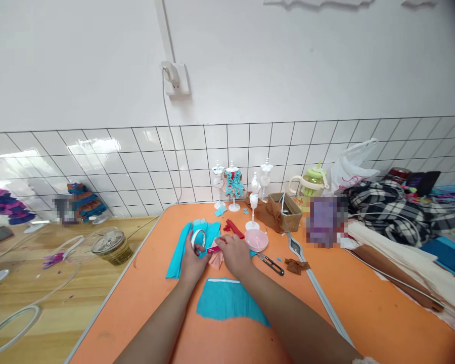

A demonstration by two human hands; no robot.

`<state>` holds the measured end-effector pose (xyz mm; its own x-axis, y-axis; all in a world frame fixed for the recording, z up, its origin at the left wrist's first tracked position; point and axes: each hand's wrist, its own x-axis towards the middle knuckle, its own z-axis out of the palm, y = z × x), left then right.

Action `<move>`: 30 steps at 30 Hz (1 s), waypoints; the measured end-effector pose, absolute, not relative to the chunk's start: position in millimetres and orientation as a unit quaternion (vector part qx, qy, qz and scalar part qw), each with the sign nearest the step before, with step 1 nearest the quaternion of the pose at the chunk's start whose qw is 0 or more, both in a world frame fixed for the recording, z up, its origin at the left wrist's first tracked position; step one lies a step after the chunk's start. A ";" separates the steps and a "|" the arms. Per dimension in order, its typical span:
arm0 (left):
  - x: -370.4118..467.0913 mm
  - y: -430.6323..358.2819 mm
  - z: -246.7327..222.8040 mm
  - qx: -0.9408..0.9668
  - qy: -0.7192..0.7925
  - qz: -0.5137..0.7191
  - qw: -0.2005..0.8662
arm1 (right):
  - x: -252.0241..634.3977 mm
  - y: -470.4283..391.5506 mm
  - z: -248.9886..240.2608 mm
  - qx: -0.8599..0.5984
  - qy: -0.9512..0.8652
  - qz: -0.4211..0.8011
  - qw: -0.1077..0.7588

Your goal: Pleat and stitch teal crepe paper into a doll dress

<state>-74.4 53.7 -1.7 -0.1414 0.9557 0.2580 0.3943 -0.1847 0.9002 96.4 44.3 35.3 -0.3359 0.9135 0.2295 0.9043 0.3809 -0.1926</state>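
My left hand (193, 260) is closed on a roll of white tape (199, 238) over folded blue paper (180, 253). Close beside it, my right hand (235, 253) grips a small red item (213, 248), its far end near my left fingers. Pink paper (216, 260) lies beneath the red item. Nearer to me, a blue paper piece (227, 302) lies flat with a white strip along its top edge, partly under my right forearm. Black-handled snips (272, 264) and a pink bowl (256, 239) are right of my right hand.
Small white dress forms stand at the back, one dressed in blue ruffles (233, 183). A cardboard box (290, 217), a green-lidded cup (314, 183) and piled fabric (398, 202) are on the right. A plastic cup (112, 246) stands on the wooden table at left.
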 end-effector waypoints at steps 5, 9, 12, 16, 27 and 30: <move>-96.0 54.5 -2.5 0.527 0.493 0.531 0.445 | 94.8 42.2 32.8 -0.506 -0.856 0.031 0.100; -107.3 50.6 2.0 0.454 0.517 0.573 0.445 | 103.8 22.7 47.8 -0.481 -0.864 0.052 0.135; -108.8 44.6 14.0 0.448 0.518 0.636 0.357 | 141.6 1.8 60.1 -0.510 -0.831 0.070 0.211; -109.3 34.8 31.4 0.469 0.479 0.691 0.270 | 226.0 -22.3 47.9 -0.687 -0.702 0.015 0.184; -110.2 29.5 40.3 0.439 0.476 0.719 0.253 | 294.6 -20.7 28.2 -0.652 -0.716 0.083 0.234; -112.3 27.5 40.2 0.454 0.476 0.711 0.247 | 287.3 11.2 73.5 -0.680 -0.669 0.066 0.293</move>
<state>-112.3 27.5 40.2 -0.4654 0.7841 0.4106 0.0814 -0.4240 0.9020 287.3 11.2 73.5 0.0958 0.9483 0.3025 0.8703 0.0677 -0.4878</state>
